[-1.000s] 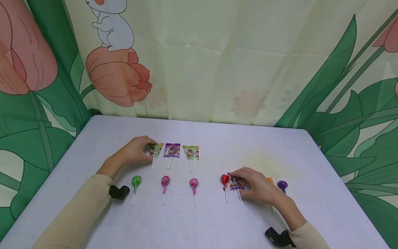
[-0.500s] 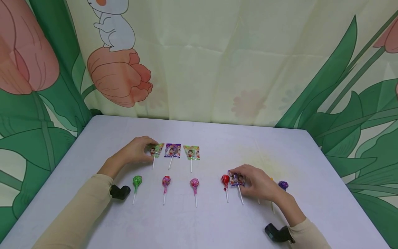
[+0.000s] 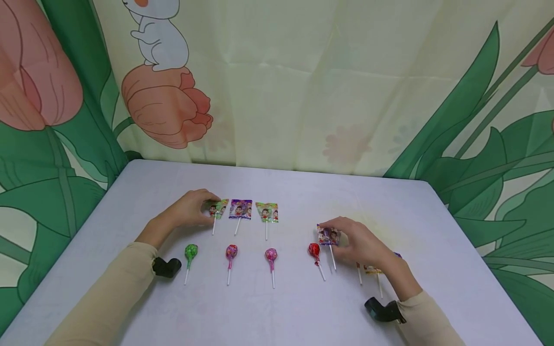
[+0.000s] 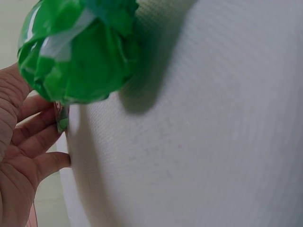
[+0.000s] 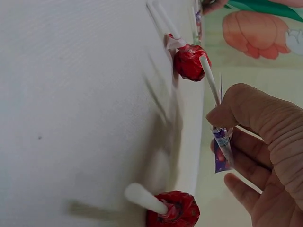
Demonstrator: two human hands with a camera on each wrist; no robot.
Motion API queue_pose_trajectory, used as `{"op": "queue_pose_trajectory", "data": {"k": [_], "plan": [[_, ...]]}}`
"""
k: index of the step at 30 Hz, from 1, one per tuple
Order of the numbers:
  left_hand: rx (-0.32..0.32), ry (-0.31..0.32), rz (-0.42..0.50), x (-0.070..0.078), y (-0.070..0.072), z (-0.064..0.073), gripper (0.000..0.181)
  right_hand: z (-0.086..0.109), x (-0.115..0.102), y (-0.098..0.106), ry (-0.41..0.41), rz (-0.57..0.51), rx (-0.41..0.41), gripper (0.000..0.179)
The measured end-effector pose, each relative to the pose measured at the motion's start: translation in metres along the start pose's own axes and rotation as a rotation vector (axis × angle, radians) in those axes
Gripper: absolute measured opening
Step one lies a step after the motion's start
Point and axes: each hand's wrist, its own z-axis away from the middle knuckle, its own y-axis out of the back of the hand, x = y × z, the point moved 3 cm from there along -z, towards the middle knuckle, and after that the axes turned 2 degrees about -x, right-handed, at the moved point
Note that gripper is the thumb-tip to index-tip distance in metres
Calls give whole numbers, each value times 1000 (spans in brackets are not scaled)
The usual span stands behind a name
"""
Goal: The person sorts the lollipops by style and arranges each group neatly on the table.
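Note:
My left hand (image 3: 189, 207) rests at the far left of the back row, its fingers and thumb apart around a green-wrapped flat-packet lollipop (image 3: 220, 208), fingertips right at its wrapper. Beside it lie a purple-packet lollipop (image 3: 240, 209) and another green-packet lollipop (image 3: 267, 212). My right hand (image 3: 359, 242) pinches a purple-packet lollipop (image 3: 328, 235) between thumb and fingers, held over the table with its stick pointing down. Just left of that hand lies a red ball lollipop (image 3: 314, 250). In the right wrist view the pinched purple wrapper (image 5: 221, 146) shows edge-on.
In the front row lie a green ball lollipop (image 3: 191, 251) and two pink ball lollipops, one of them the right-hand pink lollipop (image 3: 271, 254). An orange-packet lollipop (image 3: 373, 270) and others lie partly hidden under my right forearm. A printed curtain (image 3: 277, 96) hangs behind the white table (image 3: 277, 317).
My right hand has moved away from me with the purple-packet lollipop, lifting it past the red one. The red lollipop's stick has swung to the right. My left hand stays put.

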Motion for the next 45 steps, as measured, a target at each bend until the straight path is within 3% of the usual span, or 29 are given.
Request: {"op": "queue_pose_trajectory", "data": {"k": [24,45], "plan": [[-6,20,-10,-1,-1,0,58,-39,-14,1,29,-17,3,54],[-10,14,-1,0,-1,1,57,-73,-7,-15,11,-35,-10,54]]}}
